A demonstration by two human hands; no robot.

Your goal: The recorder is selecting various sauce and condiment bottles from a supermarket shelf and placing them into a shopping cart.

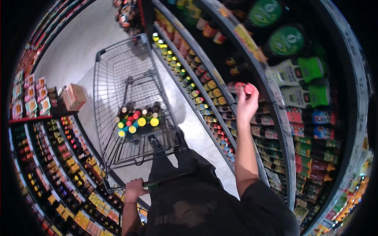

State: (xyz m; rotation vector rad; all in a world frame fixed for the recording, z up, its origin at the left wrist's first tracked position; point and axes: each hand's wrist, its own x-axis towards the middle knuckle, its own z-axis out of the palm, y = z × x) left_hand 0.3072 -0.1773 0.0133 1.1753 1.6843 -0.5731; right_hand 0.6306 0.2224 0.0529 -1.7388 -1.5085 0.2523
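Note:
My left hand [135, 188] is on the handle bar [152, 183] of a dark wire shopping cart [99, 97], at the bar's left end. Out to the right, my right hand [247, 106] reaches into a shelf, its thumb and fingers around the top of a red-capped bottle [249, 89]. That bottle's body is blurred and partly lost in the dark shelf. Inside the cart, toward the handle, several bottles stand in a cluster, among them a yellow-capped bottle [154, 121] and a red-capped one [136, 115].
Shelves of bottles [177, 66] run along the right, with large green-labelled bottles [286, 40] higher up. Lower shelves [71, 165] curve along the left. A cardboard box [73, 97] is beside stacked packets [31, 94]. Grey floor tiles [192, 132] show between cart and shelf.

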